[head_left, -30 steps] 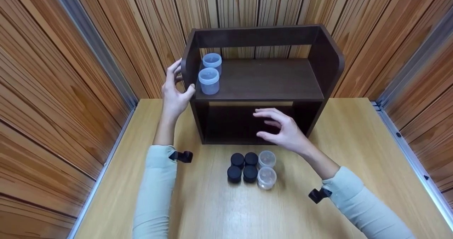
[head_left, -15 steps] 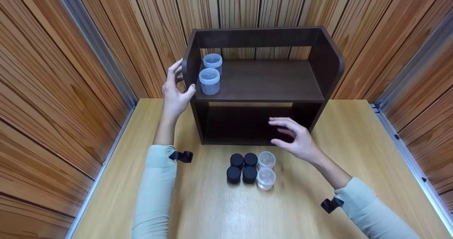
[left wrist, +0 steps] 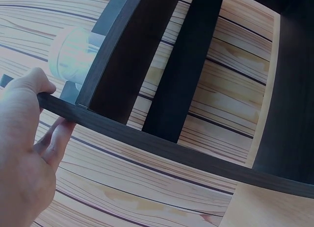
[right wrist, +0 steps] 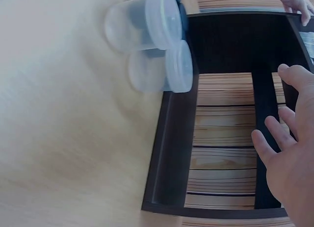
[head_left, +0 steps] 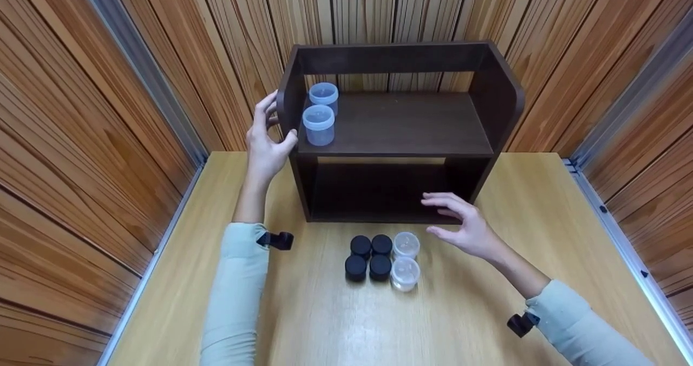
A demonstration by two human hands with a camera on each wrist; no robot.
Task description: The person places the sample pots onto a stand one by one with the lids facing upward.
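Note:
My left hand (head_left: 265,152) grips the left side panel of a dark brown two-tier shelf (head_left: 417,125). In the left wrist view its thumb (left wrist: 38,80) lies on one side of the panel and the fingers on the other. Two translucent bluish jars, the front jar (head_left: 319,125) and the rear jar (head_left: 324,96), stand on the upper tier beside that panel. Holding nothing, my right hand (head_left: 466,228) hovers with spread fingers before the lower tier's right part. Just left of it on the table stand two clear-lidded jars, the front one (head_left: 405,274) and the back one (head_left: 406,245).
Several black-lidded jars (head_left: 355,268) stand in two rows, left of the clear ones, on the wooden table (head_left: 325,322). Wood-patterned walls (head_left: 363,8) enclose the back and sides. Metal rails (head_left: 622,236) run along the table's side edges.
My right hand has moved right and toward me, away from the front of the lower tier. My left hand keeps its hold on the shelf panel. The jars have stayed put.

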